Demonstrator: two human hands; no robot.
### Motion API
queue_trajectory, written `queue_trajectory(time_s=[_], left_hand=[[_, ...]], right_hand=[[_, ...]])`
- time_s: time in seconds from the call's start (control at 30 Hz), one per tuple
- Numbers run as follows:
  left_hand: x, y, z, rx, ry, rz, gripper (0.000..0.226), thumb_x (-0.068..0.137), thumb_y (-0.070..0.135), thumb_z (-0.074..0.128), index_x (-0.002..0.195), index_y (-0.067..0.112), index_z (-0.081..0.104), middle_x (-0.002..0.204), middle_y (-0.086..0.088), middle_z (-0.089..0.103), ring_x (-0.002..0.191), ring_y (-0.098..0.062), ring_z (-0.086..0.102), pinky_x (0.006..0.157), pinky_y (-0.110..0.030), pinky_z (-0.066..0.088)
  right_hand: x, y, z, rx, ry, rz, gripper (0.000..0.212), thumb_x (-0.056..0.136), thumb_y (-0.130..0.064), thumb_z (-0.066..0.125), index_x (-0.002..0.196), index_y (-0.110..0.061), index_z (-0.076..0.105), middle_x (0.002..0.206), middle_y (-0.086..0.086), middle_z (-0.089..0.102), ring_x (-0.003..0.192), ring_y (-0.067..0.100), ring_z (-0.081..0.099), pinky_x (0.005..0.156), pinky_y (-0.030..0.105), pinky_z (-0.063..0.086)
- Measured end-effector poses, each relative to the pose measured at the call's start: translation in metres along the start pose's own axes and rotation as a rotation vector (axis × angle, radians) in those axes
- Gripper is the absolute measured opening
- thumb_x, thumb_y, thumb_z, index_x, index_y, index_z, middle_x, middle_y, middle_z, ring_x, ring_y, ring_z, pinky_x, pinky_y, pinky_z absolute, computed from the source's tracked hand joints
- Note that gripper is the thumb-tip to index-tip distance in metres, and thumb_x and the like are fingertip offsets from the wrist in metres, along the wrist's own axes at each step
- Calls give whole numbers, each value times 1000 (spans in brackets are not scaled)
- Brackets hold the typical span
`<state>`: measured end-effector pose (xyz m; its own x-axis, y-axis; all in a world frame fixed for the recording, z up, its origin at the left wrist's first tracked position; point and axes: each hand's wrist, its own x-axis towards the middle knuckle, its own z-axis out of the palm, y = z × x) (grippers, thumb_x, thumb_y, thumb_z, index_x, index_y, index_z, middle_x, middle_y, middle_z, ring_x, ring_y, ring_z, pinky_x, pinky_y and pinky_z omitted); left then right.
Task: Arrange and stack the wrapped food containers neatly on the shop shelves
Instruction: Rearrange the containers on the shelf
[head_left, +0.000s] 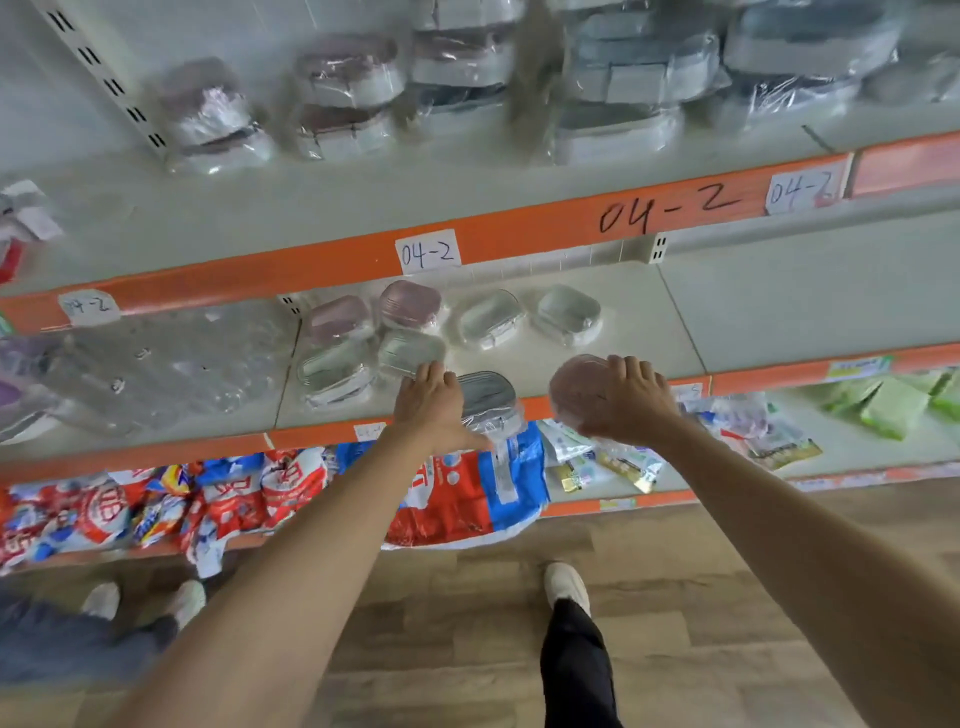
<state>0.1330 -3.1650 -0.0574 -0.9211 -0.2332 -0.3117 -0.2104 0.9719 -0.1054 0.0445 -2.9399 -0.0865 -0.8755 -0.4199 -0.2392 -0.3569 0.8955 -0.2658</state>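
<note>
Two bare forearms reach to frame centre, where the right hand (626, 402) grips a pink wrapped container (574, 387) above the shelf edge (779, 375), while the left hand (428, 405), fingers straight, touches the grey container (488, 395) just right of it

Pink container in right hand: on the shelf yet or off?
Cannot tell. The right hand grips the pink container over the shelf's front edge; contact hidden.
</note>
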Motion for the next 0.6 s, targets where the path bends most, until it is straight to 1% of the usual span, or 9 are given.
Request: queue_trajectory(time_s=[0.13,0.23,0.3,0.37,0.43,0.47,0.53,0.6], left_hand=[[59,23,29,-74,21,-7,102,66,73,66,134,1,39,136,-12,36,128,-28,33,106,-37,29],[104,34,49,-97,47,6,101,66,70,68,135,2,37,134,-11,37,125,-26,34,104,-36,30],[128,37,62,-111,29,7,101,67,68,69,138,4,35,136,-11,37,127,-27,33,105,-37,30],[145,37,76,-163,-13,-15,101,69,63,71,144,7,30,143,-13,34,133,-30,31,108,-40,30],[154,36,89,-233,-13,-51,102,72,56,73,148,9,23,149,-15,29,136,-31,28,109,-42,30],[157,34,95,-260,10,-65,103,73,53,74,149,10,21,151,-15,26,138,-31,26,110,-42,29],[163,31,102,-264,74,-72,101,74,50,75,149,9,21,152,-14,23,139,-30,23,111,-39,27],[170,28,105,-228,127,-62,100,73,50,75,148,7,23,149,-12,26,137,-28,24,110,-37,28]], right_hand=[[42,21,26,-26,-25,23,89,68,-49,75,133,-8,30,133,9,38,122,26,37,101,35,32],[77,34,46,-39,-40,31,90,68,-49,75,134,-7,30,133,10,36,122,26,36,101,35,32],[98,37,60,-24,-41,31,91,69,-48,75,136,-7,29,133,10,35,123,26,34,102,34,31],[117,36,73,15,-54,30,91,70,-47,72,139,-8,26,135,9,34,124,25,33,104,34,29],[133,35,81,43,-67,19,94,73,-47,70,143,-8,21,139,9,31,129,25,30,109,34,24],[140,35,84,51,-67,4,97,74,-48,69,145,-8,18,143,10,29,133,25,27,113,35,19],[153,35,86,61,-60,-22,100,77,-51,67,149,-8,13,152,8,21,140,23,18,118,36,8],[164,37,85,51,-60,-27,98,80,-49,65,150,-11,9,157,4,11,145,20,7,119,36,0]])
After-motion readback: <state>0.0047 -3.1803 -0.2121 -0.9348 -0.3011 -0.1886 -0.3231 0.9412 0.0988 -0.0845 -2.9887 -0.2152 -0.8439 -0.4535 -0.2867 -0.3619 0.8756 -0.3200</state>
